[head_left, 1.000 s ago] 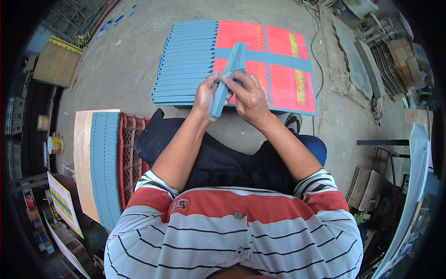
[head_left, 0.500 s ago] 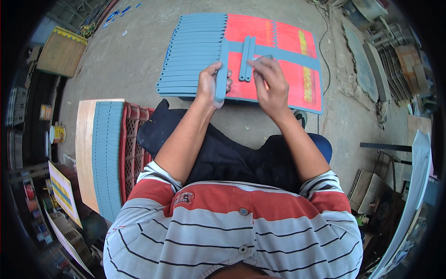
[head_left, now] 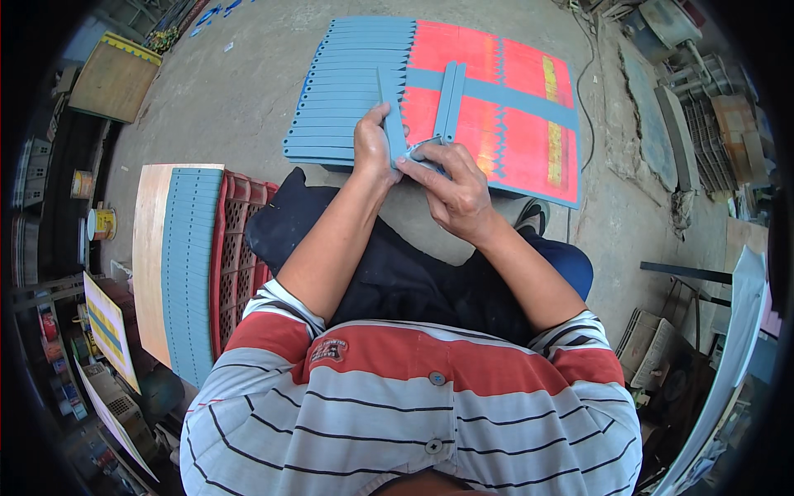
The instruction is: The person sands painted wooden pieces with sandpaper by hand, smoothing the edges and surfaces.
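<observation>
My left hand (head_left: 374, 149) is closed around a flat blue-grey strip (head_left: 391, 120), held tilted up over the board's near edge. At the strip's lower end, my right hand (head_left: 455, 186) pinches a small, thin, bluish folded piece (head_left: 428, 144) whose kind I cannot make out; its fingertips meet the strip there. Two more blue-grey strips (head_left: 450, 103) with holes at their ends lie side by side on the red-painted board (head_left: 521, 136). On the board's left part, a row of similar strips (head_left: 351, 91) lies packed edge to edge.
To my left, a red plastic crate (head_left: 240, 223) stands beside a wooden board (head_left: 155, 256) carrying another row of blue-grey strips (head_left: 190, 264). Concrete floor (head_left: 223, 99) surrounds the work. A cable (head_left: 583, 91) runs along the floor on the right, near stacked racks (head_left: 703, 124).
My right hand has come down and left from above the two loose strips to the held strip's lower end. The held strip's top has tipped left. The view has shifted slightly.
</observation>
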Demonstrator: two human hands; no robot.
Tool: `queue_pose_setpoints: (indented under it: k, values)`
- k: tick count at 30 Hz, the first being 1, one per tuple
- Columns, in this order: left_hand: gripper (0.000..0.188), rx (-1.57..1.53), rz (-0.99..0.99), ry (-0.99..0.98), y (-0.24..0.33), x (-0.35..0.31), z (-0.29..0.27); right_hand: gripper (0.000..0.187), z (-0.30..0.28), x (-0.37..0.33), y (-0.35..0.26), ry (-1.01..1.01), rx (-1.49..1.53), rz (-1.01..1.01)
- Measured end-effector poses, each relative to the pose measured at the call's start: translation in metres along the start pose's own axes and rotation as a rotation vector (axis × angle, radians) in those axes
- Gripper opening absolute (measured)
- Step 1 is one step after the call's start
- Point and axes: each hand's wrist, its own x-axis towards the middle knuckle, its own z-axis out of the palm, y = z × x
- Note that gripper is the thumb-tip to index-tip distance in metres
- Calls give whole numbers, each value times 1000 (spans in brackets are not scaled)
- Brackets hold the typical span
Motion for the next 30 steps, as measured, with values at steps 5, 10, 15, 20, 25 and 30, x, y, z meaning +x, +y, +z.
queue_pose_setpoints:
  k: [5,10,15,20,25,30]
  values:
    - [29,-18,-91,-63,-2,10,-12,47,-1,-1,3,21,46,34]
    - [31,-57,-151,-140,-3,12,-13,45,0,-1,4,15,71,35]
    - [31,-31,-125,-122,-2,5,-8,43,0,0,1,45,112,40]
    - [29,-60,-129,-194,-3,5,-9,42,1,0,2,11,125,56]
    - [25,-82,-151,-237,-4,-4,0,46,0,-1,14,22,79,68]
    - [25,-4,-196,-480,-1,-1,-13,46,-2,2,29,61,17,75]
